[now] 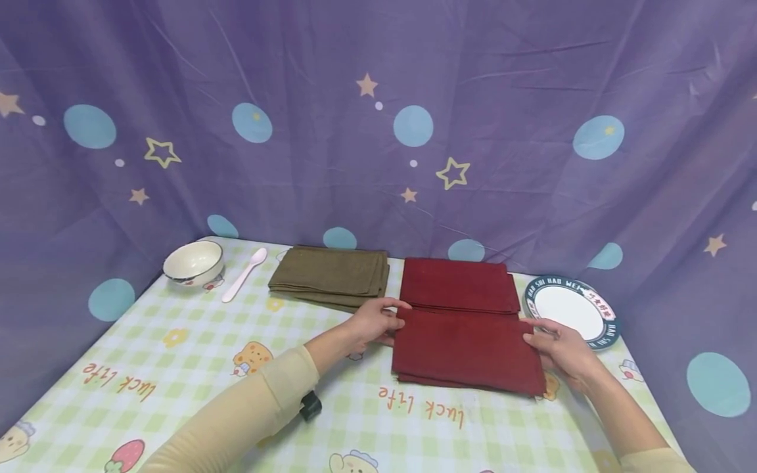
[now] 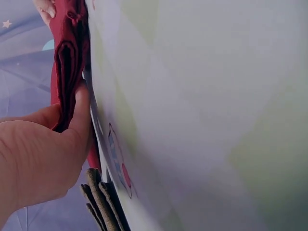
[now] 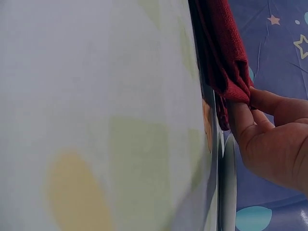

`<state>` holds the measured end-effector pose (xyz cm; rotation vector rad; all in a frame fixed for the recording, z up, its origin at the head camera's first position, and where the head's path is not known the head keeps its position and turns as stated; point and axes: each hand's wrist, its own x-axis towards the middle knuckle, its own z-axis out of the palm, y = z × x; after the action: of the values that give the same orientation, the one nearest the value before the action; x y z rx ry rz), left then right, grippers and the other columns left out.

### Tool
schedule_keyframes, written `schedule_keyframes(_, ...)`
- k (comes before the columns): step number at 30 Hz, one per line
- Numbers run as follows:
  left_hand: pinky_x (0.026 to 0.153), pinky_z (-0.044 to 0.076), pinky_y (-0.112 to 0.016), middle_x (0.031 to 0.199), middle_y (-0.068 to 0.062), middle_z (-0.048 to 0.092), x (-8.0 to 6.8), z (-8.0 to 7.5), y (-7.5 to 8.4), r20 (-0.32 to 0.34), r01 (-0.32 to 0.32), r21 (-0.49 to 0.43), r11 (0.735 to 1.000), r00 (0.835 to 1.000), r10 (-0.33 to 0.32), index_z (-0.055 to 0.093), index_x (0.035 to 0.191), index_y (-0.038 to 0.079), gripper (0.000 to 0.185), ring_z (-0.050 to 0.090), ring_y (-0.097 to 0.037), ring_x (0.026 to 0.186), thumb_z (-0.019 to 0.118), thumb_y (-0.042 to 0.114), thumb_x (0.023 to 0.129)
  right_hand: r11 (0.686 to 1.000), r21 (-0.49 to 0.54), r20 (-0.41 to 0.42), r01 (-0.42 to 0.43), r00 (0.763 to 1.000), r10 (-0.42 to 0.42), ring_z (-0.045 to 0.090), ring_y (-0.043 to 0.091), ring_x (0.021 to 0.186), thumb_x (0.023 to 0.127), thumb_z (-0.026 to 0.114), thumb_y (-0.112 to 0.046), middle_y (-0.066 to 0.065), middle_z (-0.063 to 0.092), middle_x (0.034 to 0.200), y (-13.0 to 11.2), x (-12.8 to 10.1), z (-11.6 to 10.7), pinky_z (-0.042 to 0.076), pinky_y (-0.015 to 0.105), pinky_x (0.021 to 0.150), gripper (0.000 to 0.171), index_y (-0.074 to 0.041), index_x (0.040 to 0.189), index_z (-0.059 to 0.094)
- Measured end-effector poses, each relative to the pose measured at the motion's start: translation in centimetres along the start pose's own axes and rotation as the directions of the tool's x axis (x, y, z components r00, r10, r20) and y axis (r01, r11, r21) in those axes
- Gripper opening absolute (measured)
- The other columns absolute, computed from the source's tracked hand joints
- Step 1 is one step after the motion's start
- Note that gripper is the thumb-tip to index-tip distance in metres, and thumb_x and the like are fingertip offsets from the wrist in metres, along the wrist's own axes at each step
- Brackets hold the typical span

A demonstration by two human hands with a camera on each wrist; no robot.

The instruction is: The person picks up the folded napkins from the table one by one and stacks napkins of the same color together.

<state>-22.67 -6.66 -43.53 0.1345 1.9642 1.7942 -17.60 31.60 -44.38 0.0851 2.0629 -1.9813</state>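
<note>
Head view showed a folded red cloth [image 1: 467,351] lying on the checked tablecloth [image 1: 177,355], just before a red stack [image 1: 457,284]. Left hand [image 1: 372,322] pinched its left edge; right hand [image 1: 562,351] pinched its right edge.

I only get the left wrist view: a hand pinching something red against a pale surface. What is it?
Observer: A folded dark red cloth lying on a checked table; the left hand grips its left edge.
Operator: Is the other hand busy?
Observer: Yes, the right hand holds the opposite edge of the same cloth.
Operator: I see brownish layers at the bottom. What are they?
Observer: A stack of olive-brown cloths, lying behind the left hand.
Operator: Anything else out there?
Observer: A second red stack lies just behind the held cloth, a plate sits at the right, and a bowl with a pale spoon stands at the far left.
</note>
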Motion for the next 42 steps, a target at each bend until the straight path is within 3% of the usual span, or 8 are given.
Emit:
schedule_keyframes(5, 0.068, 0.061, -0.037, 0.087, -0.007, 0.062, 0.2, -0.1, 0.5, -0.019, -0.017, -0.004, 1.000, 1.000, 0.017, 0.058, 0.139, 0.003, 0.043, 0.065, -0.015, 0.079, 0.062, -0.005, 0.097, 1.000, -0.020, -0.030, 0.003, 1.000, -0.004, 0.072, 0.016, 0.096, 0.100, 0.065, -0.010, 0.000, 0.072, 0.109, -0.3, 0.3, 0.1, 0.059, 0.034, 0.084, 0.057, 0.008, 0.148, 0.041)
schedule_keyframes(13, 0.071, 0.061, -0.037, 0.099, -0.012, 0.068, 0.5, -0.3, 0.8, -0.048, -0.029, 0.013, 0.999, 0.998, 0.030, 0.059, 0.139, 0.004, 0.043, 0.067, -0.015, 0.084, 0.063, -0.003, 0.097, 1.000, -0.023, -0.038, 0.001, 0.999, -0.002, 0.072, 0.015, 0.096, 0.100, 0.066, -0.011, -0.001, 0.071, 0.109, -0.6, 0.7, 0.1, 0.059, 0.034, 0.084, 0.059, 0.008, 0.149, 0.040)
schedule_keyframes(21, 0.067, 0.060, -0.031, 0.089, -0.006, 0.067, 1.2, -0.2, 0.9, -0.096, -0.049, 0.003, 0.999, 0.994, 0.049, 0.060, 0.138, 0.003, 0.043, 0.063, -0.013, 0.082, 0.064, -0.003, 0.096, 1.000, 0.018, -0.028, 0.014, 1.000, -0.013, 0.072, 0.015, 0.092, 0.100, 0.065, -0.008, -0.002, 0.073, 0.104, -0.8, 1.2, -0.3, 0.059, 0.035, 0.083, 0.050, 0.006, 0.144, 0.048)
schedule_keyframes(30, 0.062, 0.057, -0.027, 0.082, -0.006, 0.065, 2.0, 0.2, 1.7, -0.137, -0.087, -0.020, 0.996, 0.987, 0.083, 0.058, 0.138, -0.001, 0.043, 0.061, -0.012, 0.071, 0.063, -0.005, 0.096, 1.000, 0.012, -0.029, 0.024, 0.999, -0.024, 0.071, 0.013, 0.090, 0.100, 0.065, -0.008, -0.003, 0.072, 0.101, -1.5, 1.9, -0.7, 0.060, 0.033, 0.081, 0.056, 0.009, 0.147, 0.041)
schedule_keyframes(42, 0.068, 0.058, -0.034, 0.080, -0.003, 0.063, 2.6, 0.1, 2.7, -0.168, -0.076, 0.003, 0.997, 0.983, 0.076, 0.059, 0.139, 0.002, 0.044, 0.058, -0.011, 0.072, 0.065, -0.003, 0.095, 0.999, 0.013, -0.014, 0.033, 0.999, -0.033, 0.071, 0.013, 0.091, 0.100, 0.064, -0.006, -0.004, 0.071, 0.103, -1.7, 3.2, -1.2, 0.059, 0.033, 0.082, 0.056, 0.008, 0.148, 0.041)
